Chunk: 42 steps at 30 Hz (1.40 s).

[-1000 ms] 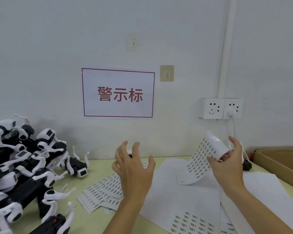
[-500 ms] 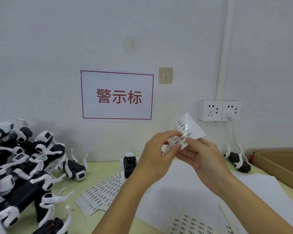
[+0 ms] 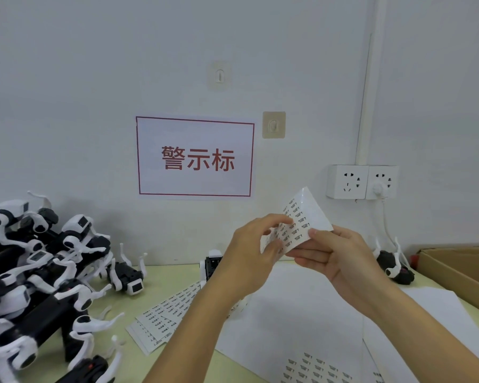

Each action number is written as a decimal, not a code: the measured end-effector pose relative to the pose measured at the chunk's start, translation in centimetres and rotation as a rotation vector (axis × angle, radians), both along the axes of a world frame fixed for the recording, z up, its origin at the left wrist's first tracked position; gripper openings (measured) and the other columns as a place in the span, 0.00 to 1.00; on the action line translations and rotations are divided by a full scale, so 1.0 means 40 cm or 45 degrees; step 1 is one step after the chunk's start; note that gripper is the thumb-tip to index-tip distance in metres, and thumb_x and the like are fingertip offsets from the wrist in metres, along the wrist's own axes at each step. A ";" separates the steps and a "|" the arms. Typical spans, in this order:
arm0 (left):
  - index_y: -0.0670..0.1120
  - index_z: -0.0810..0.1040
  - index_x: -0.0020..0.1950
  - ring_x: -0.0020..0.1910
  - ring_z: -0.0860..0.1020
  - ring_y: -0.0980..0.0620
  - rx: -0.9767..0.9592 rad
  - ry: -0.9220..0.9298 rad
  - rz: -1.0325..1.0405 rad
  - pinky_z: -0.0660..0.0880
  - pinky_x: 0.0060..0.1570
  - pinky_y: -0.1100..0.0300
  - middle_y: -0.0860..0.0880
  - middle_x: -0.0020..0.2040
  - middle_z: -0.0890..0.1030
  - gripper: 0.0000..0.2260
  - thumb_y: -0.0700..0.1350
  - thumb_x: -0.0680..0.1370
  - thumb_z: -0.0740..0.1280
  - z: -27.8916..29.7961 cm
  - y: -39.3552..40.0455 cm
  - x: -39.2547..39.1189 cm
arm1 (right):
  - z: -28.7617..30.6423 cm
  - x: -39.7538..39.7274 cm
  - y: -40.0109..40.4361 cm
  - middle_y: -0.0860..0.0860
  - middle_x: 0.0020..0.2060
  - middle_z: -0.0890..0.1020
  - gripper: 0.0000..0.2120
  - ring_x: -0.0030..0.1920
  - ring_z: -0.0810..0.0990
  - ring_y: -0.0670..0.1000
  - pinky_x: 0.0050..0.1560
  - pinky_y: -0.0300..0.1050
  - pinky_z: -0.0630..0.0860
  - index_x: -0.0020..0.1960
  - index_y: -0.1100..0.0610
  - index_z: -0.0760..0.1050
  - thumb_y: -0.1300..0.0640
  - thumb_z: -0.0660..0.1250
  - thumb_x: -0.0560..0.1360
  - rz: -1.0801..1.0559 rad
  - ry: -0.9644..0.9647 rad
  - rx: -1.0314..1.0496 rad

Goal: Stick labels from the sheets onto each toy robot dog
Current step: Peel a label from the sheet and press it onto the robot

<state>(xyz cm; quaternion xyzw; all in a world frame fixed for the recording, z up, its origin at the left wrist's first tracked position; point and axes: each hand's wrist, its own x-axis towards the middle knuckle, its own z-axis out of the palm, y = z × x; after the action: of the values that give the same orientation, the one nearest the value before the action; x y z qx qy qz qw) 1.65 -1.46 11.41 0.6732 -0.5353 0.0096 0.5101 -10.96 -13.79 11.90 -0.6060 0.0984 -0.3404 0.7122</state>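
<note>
A small label sheet [image 3: 304, 217] printed with black text is held up in front of the wall. My right hand [image 3: 335, 258] supports it from below, thumb on its face. My left hand [image 3: 253, 251] pinches the sheet's left edge with thumb and fingertips. A heap of black-and-white toy robot dogs [image 3: 33, 272] fills the left side of the table. One dog [image 3: 127, 277] lies apart beside the heap, another [image 3: 212, 265] stands behind my left wrist, and a third [image 3: 393, 265] lies at the right by the wall.
More label sheets [image 3: 163, 316] lie fanned on the yellow-green table [image 3: 172, 277], with large white backing sheets [image 3: 302, 313] under my arms. An open cardboard box [image 3: 459, 269] stands at the right edge. Wall sockets [image 3: 361, 182] with a white cable hang above the right dog.
My left hand came across from over the table and took the sheet's left edge. My right hand carried the curled sheet left and up, between both hands.
</note>
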 end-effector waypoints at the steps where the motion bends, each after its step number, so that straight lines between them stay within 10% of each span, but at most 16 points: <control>1: 0.62 0.76 0.63 0.62 0.74 0.64 0.012 -0.005 0.012 0.70 0.50 0.75 0.61 0.63 0.78 0.14 0.43 0.83 0.64 0.000 0.000 -0.001 | 0.001 -0.001 0.001 0.65 0.43 0.85 0.09 0.44 0.87 0.62 0.39 0.44 0.83 0.53 0.69 0.79 0.64 0.63 0.80 -0.007 0.008 0.020; 20: 0.54 0.82 0.53 0.49 0.82 0.61 -0.073 0.016 0.032 0.80 0.50 0.58 0.60 0.50 0.83 0.07 0.42 0.79 0.70 0.006 -0.010 -0.022 | 0.002 -0.010 0.011 0.62 0.45 0.86 0.07 0.47 0.87 0.58 0.44 0.41 0.81 0.51 0.67 0.82 0.67 0.66 0.79 -0.063 0.127 -0.156; 42: 0.46 0.87 0.42 0.40 0.80 0.61 -0.263 -0.103 0.180 0.72 0.38 0.74 0.57 0.37 0.84 0.07 0.38 0.77 0.71 -0.001 -0.032 -0.046 | -0.005 -0.005 0.032 0.53 0.33 0.86 0.09 0.37 0.86 0.47 0.40 0.33 0.80 0.37 0.56 0.86 0.58 0.72 0.75 -0.380 0.184 -0.537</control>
<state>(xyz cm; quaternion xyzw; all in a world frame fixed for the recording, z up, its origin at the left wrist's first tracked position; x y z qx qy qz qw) -0.19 -2.74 11.37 0.6522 -0.5029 0.1277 0.5526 -11.15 -12.50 11.69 -0.7424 0.1643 -0.4106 0.5032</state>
